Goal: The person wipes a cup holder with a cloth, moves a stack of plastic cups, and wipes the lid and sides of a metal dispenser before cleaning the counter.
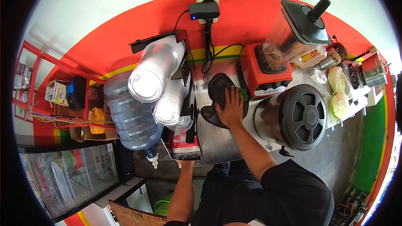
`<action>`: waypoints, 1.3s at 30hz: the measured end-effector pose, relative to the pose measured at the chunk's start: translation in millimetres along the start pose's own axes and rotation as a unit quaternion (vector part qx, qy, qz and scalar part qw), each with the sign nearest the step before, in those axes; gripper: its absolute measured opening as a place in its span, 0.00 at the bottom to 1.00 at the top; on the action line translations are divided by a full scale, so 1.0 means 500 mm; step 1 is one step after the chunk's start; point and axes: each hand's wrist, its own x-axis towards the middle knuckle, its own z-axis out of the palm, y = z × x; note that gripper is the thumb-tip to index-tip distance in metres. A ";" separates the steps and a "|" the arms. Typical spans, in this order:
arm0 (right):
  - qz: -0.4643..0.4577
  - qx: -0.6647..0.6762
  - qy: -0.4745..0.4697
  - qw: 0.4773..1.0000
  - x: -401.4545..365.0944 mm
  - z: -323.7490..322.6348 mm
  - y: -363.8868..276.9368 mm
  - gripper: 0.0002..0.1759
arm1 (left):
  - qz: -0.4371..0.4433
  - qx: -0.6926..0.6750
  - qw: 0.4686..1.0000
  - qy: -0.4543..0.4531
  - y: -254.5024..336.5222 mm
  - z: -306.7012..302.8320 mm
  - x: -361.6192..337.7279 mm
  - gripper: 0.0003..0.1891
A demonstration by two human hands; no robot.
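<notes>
My right hand [231, 109] lies with its fingers spread on a dark cloth-like item [218, 93], which rests on the metal counter [213, 144]. Green shows beside the fingertips, too small to make out. Just right of the hand stands the red blender base [266, 71], with a clear jug on top. My left arm reaches to the lower edge of a black rack [198, 148] that holds stacked clear plastic cups [157, 67] and a red and white packet [185, 142]. Only a sliver of my left hand [186, 163] shows there; its fingers are hidden beneath the rack.
A steel container with a black lid [310, 116] stands at the counter's right. Left of the rack lies a large blue water bottle [130, 113] with a tap. Bags and pots [374, 70] sit farther right. A glass-door cooler [69, 175] is at lower left.
</notes>
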 end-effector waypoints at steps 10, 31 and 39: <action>-0.091 -0.050 -0.063 0.993 0.283 -0.001 -0.037 0.46 | 0.038 0.018 0.997 -0.071 0.041 -0.066 0.026 0.30; 0.064 0.081 0.071 0.992 0.116 0.015 0.000 0.49 | 0.173 -0.193 0.950 -0.173 0.197 -0.097 0.054 0.41; -0.126 -0.016 -0.038 0.991 0.228 0.005 -0.079 0.43 | 0.131 -0.261 0.939 -0.182 0.192 -0.082 0.052 0.43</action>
